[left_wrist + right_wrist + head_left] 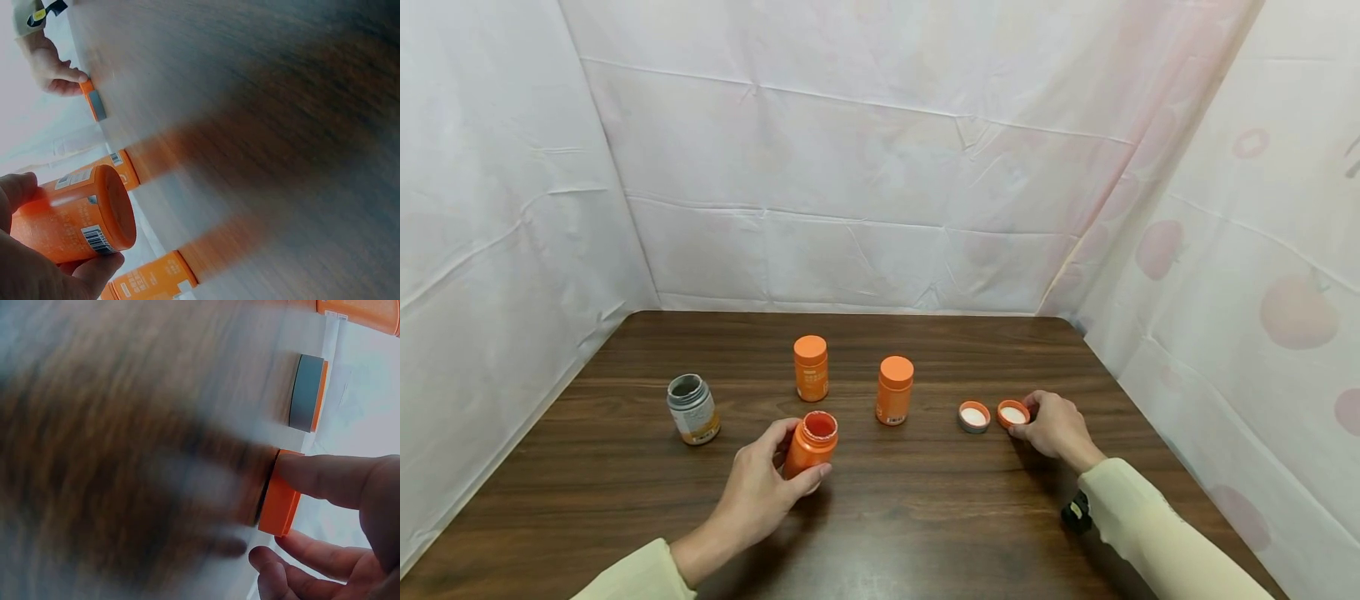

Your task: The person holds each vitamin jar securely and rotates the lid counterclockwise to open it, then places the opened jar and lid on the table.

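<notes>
My left hand [760, 483] grips an uncapped orange bottle [808, 450], mouth up and tilted a little, with its thumb and fingers round the sides. In the left wrist view the bottle [78, 215] shows a barcode label and its base, held off the table. At the right, my right hand [1054, 425] pinches an orange lid [1013, 414] that lies white inside up at the table. The right wrist view shows thumb and fingers on the rim of this lid [280, 497]. Just left of it sits a grey-sided lid [974, 417] with an orange inner rim.
Two capped orange bottles stand mid-table, one farther back [811, 368] and one nearer the lids [895, 392]. An uncapped grey bottle [693, 410] stands at the left. Sheeting [850, 167] encloses the back and sides of the wooden table [925, 517].
</notes>
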A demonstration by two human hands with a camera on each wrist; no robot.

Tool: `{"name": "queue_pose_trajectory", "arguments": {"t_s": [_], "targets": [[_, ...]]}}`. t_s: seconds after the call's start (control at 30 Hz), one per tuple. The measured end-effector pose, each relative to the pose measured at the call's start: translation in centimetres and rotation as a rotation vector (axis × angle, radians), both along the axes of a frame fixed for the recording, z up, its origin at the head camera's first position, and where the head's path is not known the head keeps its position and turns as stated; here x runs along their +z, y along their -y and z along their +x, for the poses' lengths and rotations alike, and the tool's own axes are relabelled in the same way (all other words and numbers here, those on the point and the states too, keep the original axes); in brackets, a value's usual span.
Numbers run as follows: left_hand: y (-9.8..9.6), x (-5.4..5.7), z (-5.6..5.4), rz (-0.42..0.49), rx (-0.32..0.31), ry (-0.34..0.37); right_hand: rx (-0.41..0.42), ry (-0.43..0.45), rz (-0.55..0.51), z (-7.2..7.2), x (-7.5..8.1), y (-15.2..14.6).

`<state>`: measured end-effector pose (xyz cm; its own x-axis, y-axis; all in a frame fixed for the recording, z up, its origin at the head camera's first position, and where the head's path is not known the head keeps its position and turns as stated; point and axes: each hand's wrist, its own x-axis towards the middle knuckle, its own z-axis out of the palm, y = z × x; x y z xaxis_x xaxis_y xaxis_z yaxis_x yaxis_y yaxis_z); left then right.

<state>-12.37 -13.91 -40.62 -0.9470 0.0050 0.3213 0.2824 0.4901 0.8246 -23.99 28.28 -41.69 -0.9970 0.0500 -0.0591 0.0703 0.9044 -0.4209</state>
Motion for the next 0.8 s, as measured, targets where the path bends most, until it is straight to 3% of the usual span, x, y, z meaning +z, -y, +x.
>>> {"name": "queue_pose_trajectory", "arguments": {"t_s": [0.37,0.8], "targets": [[0.9,0.2,0.2,-0.033,0.053,0.016,0.02,-0.028,0.008,0.5,0.6,0.1],[2.7,0.1,0.3,-0.163,0.171,-0.009,0.054,-0.247,-0.015,2.4,1.5,2.0]]}}
